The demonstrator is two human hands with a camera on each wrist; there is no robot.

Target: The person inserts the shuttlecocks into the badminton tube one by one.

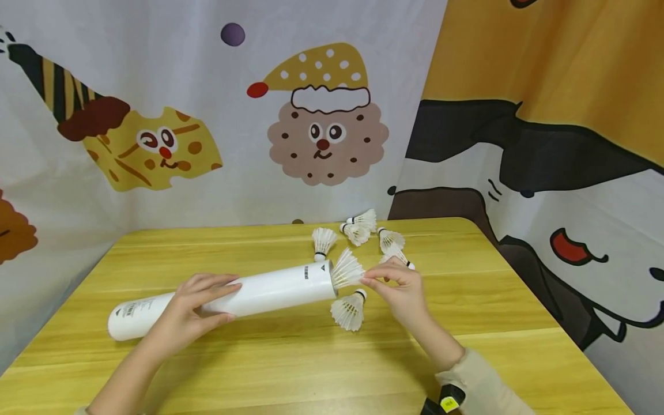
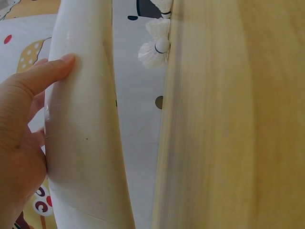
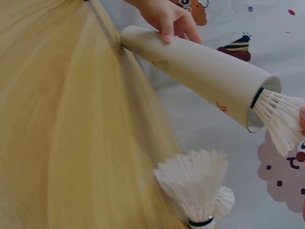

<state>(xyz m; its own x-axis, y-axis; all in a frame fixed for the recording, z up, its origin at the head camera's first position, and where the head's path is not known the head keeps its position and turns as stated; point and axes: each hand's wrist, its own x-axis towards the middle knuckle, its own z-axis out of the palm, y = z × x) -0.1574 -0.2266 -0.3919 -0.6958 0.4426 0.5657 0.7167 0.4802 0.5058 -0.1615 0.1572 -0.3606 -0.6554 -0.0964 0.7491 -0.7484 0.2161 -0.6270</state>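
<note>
A long white shuttlecock tube slants over the table, its open end to the right. My left hand grips it around the middle; in the left wrist view the thumb lies along its side. At the open mouth, a shuttlecock has its cork end inside the tube and its feathers outside. My right hand pinches the feather rim between thumb and fingers. In the right wrist view that shuttlecock shows its dark band at the tube's mouth. Just below the mouth lies another shuttlecock.
Behind the tube stands one shuttlecock, cork down. Several more lie toward the back right, among them a shuttlecock. The wooden table ends at a patterned cloth hanging behind. A black device sits at the right wrist.
</note>
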